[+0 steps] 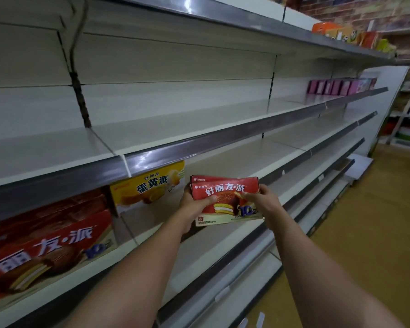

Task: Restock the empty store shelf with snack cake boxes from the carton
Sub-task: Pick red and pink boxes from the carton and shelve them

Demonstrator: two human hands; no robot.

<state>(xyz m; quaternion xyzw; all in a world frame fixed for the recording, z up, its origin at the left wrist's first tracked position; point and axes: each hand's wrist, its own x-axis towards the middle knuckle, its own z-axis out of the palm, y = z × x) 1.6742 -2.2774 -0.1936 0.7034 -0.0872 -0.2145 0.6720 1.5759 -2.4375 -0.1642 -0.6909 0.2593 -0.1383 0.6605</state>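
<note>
A person's two bare arms reach toward a long white store shelf (223, 159). Both hands hold a pair of red snack cake boxes (225, 200) stacked face to face, upright, just above the shelf board. The left hand (194, 204) grips the boxes' left edge, thumb curled across the front. The right hand (262, 200) pinches the right edge, fingers bent round it. Just to the left, a yellow box (149, 185) stands on the same shelf, apart from the held boxes. Farther left, large red boxes (45, 247) fill the shelf. Pink boxes (339, 87) sit on a higher shelf far off to the right.
</note>
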